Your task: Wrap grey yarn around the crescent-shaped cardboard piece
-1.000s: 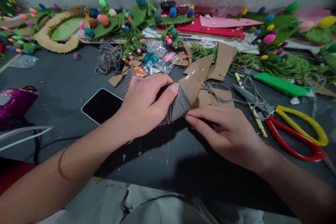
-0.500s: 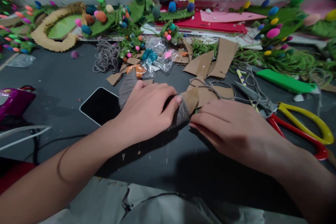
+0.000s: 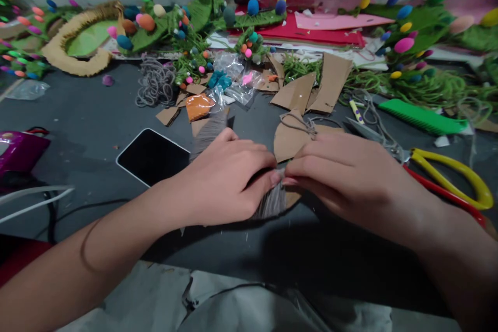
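Observation:
My left hand (image 3: 229, 181) grips a curved cardboard piece wrapped in grey yarn (image 3: 272, 201); its wrapped upper end shows beyond my knuckles. Bare brown card shows at the lower right end of the piece. Close beside my left thumb, my right hand (image 3: 346, 181) pinches the grey yarn at the edge of the wrapping. A loose grey strand (image 3: 293, 122) runs over a cardboard scrap (image 3: 286, 142) behind my right hand. Under my left wrist's far side lies a black phone (image 3: 153, 156).
Scissors with yellow and red handles (image 3: 453, 179) and a green comb (image 3: 424, 116) lie at the right. Tangled grey yarn (image 3: 155, 82), cardboard pieces (image 3: 332, 83) and felt-ball garlands (image 3: 155, 28) line the back. A purple object (image 3: 21, 153) sits at the left.
The wrapped piece has turned and shifted lower, its bare end now pointing down right. My right fingers have moved up against my left thumb.

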Tool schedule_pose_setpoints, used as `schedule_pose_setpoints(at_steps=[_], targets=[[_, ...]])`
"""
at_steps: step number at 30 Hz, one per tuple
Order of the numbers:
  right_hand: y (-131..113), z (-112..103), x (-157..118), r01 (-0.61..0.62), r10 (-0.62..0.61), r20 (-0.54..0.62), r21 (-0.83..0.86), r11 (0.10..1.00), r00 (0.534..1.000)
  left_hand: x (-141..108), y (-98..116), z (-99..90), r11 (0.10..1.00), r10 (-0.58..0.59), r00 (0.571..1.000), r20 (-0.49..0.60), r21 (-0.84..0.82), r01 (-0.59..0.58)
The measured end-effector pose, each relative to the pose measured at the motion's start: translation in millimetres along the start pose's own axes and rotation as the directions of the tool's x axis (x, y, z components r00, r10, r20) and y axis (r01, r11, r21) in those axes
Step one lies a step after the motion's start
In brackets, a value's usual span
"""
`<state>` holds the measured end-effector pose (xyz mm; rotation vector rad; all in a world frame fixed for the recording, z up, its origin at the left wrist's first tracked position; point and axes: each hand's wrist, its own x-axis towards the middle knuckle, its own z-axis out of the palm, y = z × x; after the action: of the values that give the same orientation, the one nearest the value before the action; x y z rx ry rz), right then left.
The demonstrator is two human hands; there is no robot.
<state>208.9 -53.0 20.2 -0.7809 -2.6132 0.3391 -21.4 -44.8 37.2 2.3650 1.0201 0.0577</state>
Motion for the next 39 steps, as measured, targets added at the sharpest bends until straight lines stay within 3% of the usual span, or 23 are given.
schedule_pose_setpoints(at_steps=[3,6,11,14,17,20,28,33,39], targets=[[5.7,-7.4,0.5,-0.032,0.033,-0.021,0.074,0.997,0.999,-2.3,4.1,-2.0,0.99,0.1,0.991,0.091,-0.104,-0.09],[8.2,-11.0,1.0,-0.09,0.105,-0.072,0.19,0.978,0.992,-3.7,5.1,-3.9,0.973,0.172,0.982,0.075,-0.166,-0.158],[8.0,-3.4,2.6,-0.199,0.278,-0.149,0.401,0.894,0.949,-6.3,1.9,-8.6,0.95,0.209,0.977,-0.048,-0.229,-0.214],[5.8,6.6,3.9,-0.215,0.336,-0.193,0.469,0.857,0.922,-7.8,-0.6,-11.0,0.957,0.155,0.97,-0.186,-0.216,-0.195],[-1.3,15.8,5.9,-0.22,0.337,-0.234,0.414,0.883,0.912,-6.2,-3.7,-11.2,0.968,-0.003,0.932,-0.361,-0.234,-0.088],[-11.7,20.8,8.4,-0.234,0.302,-0.168,0.334,0.913,0.938,-2.2,-7.5,-9.6,0.968,-0.14,0.879,-0.457,-0.251,0.024],[-20.7,24.3,3.2,-0.239,0.256,-0.143,0.126,0.963,0.956,3.2,-14.0,-8.2,0.977,-0.194,0.849,-0.492,-0.014,0.215],[-17.4,21.1,-1.7,-0.222,0.22,-0.157,0.008,0.975,0.963,4.0,-16.5,-7.5,0.973,-0.177,0.885,-0.431,0.06,0.224],[-18.5,19.4,-1.9,-0.197,0.204,-0.158,0.056,0.979,0.966,5.1,-14.8,-7.8,0.976,-0.181,0.882,-0.435,0.033,0.217]])
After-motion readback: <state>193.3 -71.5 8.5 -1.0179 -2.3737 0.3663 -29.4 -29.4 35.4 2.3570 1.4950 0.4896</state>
